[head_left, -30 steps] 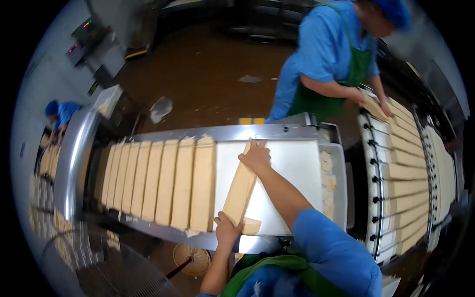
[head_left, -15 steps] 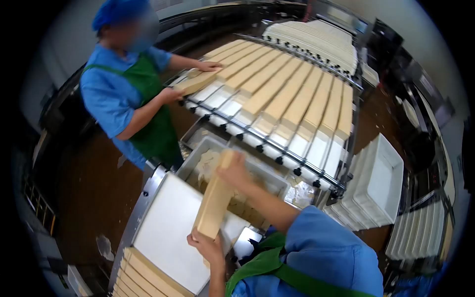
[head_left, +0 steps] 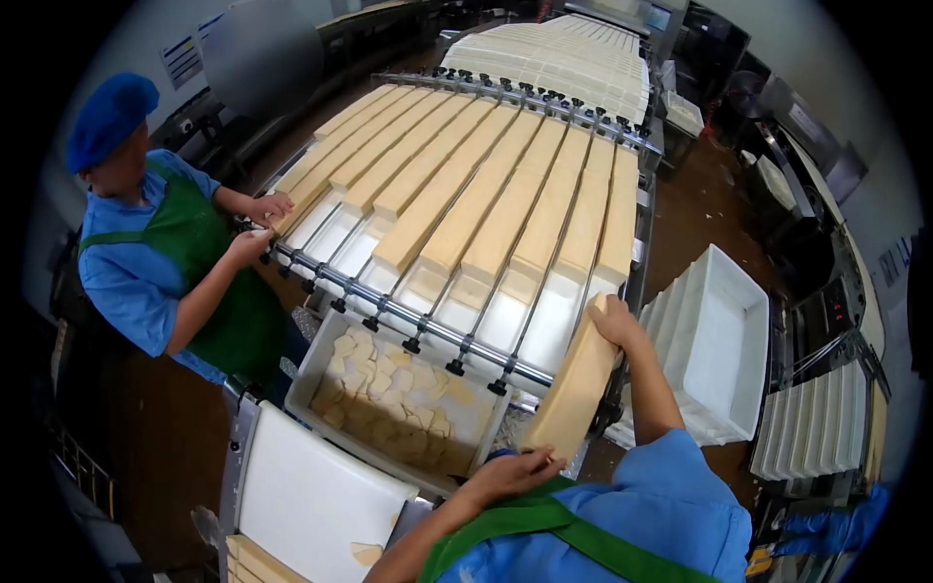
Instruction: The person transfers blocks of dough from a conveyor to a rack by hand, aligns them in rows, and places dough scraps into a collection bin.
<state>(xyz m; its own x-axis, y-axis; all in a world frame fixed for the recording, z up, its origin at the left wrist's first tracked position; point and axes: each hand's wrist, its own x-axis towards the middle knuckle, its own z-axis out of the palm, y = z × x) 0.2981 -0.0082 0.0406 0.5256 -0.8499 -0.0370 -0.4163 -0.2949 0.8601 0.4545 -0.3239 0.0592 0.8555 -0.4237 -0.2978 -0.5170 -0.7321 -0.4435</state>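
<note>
I hold a long pale-yellow block (head_left: 571,394), possibly a stack of thin dough sheets, at a slant by the right front corner of the lane conveyor (head_left: 554,325). My right hand (head_left: 612,323) is closed around its far end, close to the rightmost lane. At the near end, the fingers of my left hand (head_left: 510,478) press against the block's bottom. Rows of similar blocks (head_left: 442,209) lie side by side in the lanes, split by thin metal rods.
Below the front rail sits a grey tub (head_left: 303,384) with flat, thin scraps. A white belt (head_left: 311,486) at lower left carries more blocks (head_left: 255,562). Stacked white crates (head_left: 714,360) stand at right. A co-worker (head_left: 155,253) touches the leftmost row.
My hands have carried the block rightward, from over the tub to the conveyor's right corner. The co-worker's block now lies in the left lane. My view has shifted.
</note>
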